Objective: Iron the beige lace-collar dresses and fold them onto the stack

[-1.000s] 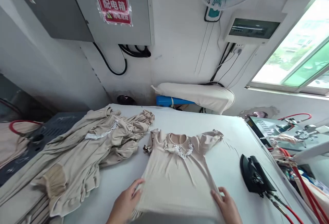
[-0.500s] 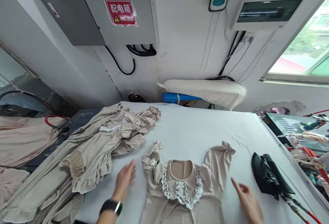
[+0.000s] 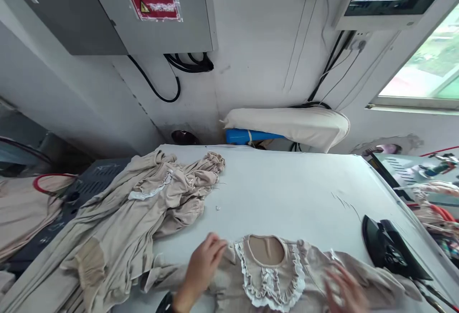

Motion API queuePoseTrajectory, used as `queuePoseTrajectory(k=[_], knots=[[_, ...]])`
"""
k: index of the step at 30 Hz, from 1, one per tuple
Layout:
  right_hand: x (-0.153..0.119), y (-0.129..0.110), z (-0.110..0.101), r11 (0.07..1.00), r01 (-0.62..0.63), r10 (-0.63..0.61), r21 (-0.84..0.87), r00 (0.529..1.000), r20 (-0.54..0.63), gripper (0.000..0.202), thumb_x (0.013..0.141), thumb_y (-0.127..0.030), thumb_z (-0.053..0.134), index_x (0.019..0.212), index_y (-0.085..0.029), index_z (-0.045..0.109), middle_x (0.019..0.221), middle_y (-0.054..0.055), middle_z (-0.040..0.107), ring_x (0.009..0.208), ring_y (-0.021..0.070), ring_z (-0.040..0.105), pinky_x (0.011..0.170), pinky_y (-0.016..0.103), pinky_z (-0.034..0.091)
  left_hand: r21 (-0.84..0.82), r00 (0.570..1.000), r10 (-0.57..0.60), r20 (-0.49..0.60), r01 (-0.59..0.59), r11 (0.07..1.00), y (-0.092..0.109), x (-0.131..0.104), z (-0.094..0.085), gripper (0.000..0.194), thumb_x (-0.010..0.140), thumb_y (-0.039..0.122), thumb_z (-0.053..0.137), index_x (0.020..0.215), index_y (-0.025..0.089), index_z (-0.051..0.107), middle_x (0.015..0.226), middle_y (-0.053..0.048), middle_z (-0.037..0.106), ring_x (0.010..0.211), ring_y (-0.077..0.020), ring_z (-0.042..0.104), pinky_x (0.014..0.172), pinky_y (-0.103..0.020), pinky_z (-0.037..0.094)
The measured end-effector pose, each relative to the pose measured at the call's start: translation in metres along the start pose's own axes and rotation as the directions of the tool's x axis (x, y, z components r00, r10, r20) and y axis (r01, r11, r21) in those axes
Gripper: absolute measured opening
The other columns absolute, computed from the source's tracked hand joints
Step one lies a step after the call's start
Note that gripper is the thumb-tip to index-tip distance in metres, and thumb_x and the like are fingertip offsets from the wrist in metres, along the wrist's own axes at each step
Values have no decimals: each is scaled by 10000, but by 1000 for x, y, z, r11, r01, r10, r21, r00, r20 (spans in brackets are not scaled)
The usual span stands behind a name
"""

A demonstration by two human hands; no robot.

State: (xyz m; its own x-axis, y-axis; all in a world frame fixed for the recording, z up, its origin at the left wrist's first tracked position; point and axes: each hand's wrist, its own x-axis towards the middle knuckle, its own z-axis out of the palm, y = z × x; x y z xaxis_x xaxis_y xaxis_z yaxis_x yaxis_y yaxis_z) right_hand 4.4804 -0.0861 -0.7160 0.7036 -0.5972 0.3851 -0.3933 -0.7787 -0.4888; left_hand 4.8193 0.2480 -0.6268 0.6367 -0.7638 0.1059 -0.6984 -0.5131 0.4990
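Note:
A beige top (image 3: pixel 229 282) with a round neck and a white lace ruffle (image 3: pixel 270 286) lies spread on the white-covered table, its sleeves stretched out to both sides. My left hand (image 3: pixel 205 266), with a dark watch on its wrist, is over the sleeve and shoulder on the left; its fingers reach toward the collar, loosely extended. Over the sleeve on the right is my right hand (image 3: pixel 344 288), smeared by motion, fingers apart. Neither hand shows cloth gripped in it. The lower part of the top is cut off by the frame.
A heap of beige garments (image 3: pixel 143 217) covers the table's left side. A black iron (image 3: pixel 389 248) with a cable stands at the right, close to the sleeve end. Behind the table (image 3: pixel 283 184) is a padded white board (image 3: pixel 287 121) against the wall. Machinery (image 3: pixel 409 169) stands at far right.
Both sleeves, earlier pointing up, now stretch sideways. My left hand has moved right onto the top, and my right hand has come over the right sleeve. The view has shifted slightly.

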Motion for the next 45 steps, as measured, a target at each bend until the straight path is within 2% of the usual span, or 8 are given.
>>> queuePoseTrajectory(k=[4, 8, 15, 20, 26, 31, 40, 45], knots=[[80, -48, 50, 983, 145, -94, -113, 924, 370, 313, 959, -321, 633, 1267, -350, 675, 1412, 67, 637, 1216, 292, 620, 1052, 486, 480, 63, 801, 350, 486, -431, 900, 44, 101, 45, 165, 991, 330, 593, 1101, 334, 716, 1105, -40, 651, 933, -216, 660, 791, -318, 512], [142, -31, 49, 983, 131, -19, -129, 773, 634, 130, 927, -385, 680, 968, -264, 703, 1100, 44, 712, 1082, 265, 632, 953, 405, 442, 65, 571, 377, 729, -606, 793, 33, 148, 54, 114, 889, 357, 711, 905, 244, 700, 1114, -86, 668, 993, -283, 654, 763, -351, 493], [160, -9, 70, 980, 151, -38, -128, 780, 624, 453, 1076, -515, 379, 871, -253, 686, 958, 29, 700, 997, 237, 629, 943, 412, 378, 139, 778, 135, 614, -275, 951, 20, 143, 59, 209, 969, 159, 500, 1125, 239, 612, 1053, -46, 709, 931, -232, 652, 820, -346, 468], [131, 4, 78, 941, -216, 251, -260, 962, 110, 547, 1034, -668, 338, 1016, -236, 672, 1115, 104, 684, 1061, 302, 587, 974, 465, 378, 271, 993, 16, 118, -48, 961, 63, 98, 88, 320, 1002, 106, 454, 1223, 245, 640, 1214, -87, 659, 1124, -269, 589, 1008, -432, 412], [73, 21, 73, 938, -280, 272, -205, 960, -68, 609, 950, -775, 430, 1194, -263, 652, 1496, 141, 546, 1313, 373, 508, 1073, 531, 383, -54, 981, -187, 59, 190, 980, 156, 101, 155, 194, 990, 332, 615, 839, 239, 694, 931, -35, 671, 960, -239, 589, 897, -397, 385], [99, 29, 82, 947, -211, 213, -242, 977, -21, 440, 1041, -578, 406, 919, -239, 659, 1474, 129, 554, 1359, 345, 466, 1163, 552, 344, 6, 947, -319, 37, 319, 948, 167, 142, 203, 221, 965, 196, 532, 788, 206, 664, 925, -48, 688, 970, -248, 599, 902, -408, 356], [91, -23, 81, 998, 23, -15, -61, 992, 122, 148, 1039, -358, 525, 1071, -309, 662, 1155, 31, 705, 1044, 240, 616, 976, 405, 429, -67, 973, -160, 167, 173, 983, 145, 162, 177, 99, 901, 294, 655, 841, 216, 646, 898, -18, 687, 903, -210, 588, 819, -332, 359], [142, -7, 54, 989, -113, 128, -98, 978, 164, 272, 1050, -407, 462, 1175, -287, 671, 1292, 87, 688, 1136, 278, 612, 1013, 445, 439, -7, 917, -243, 317, 258, 966, 143, 183, 171, 182, 882, 364, 690, 784, 213, 661, 862, 0, 714, 842, -175, 618, 722, -301, 336]])
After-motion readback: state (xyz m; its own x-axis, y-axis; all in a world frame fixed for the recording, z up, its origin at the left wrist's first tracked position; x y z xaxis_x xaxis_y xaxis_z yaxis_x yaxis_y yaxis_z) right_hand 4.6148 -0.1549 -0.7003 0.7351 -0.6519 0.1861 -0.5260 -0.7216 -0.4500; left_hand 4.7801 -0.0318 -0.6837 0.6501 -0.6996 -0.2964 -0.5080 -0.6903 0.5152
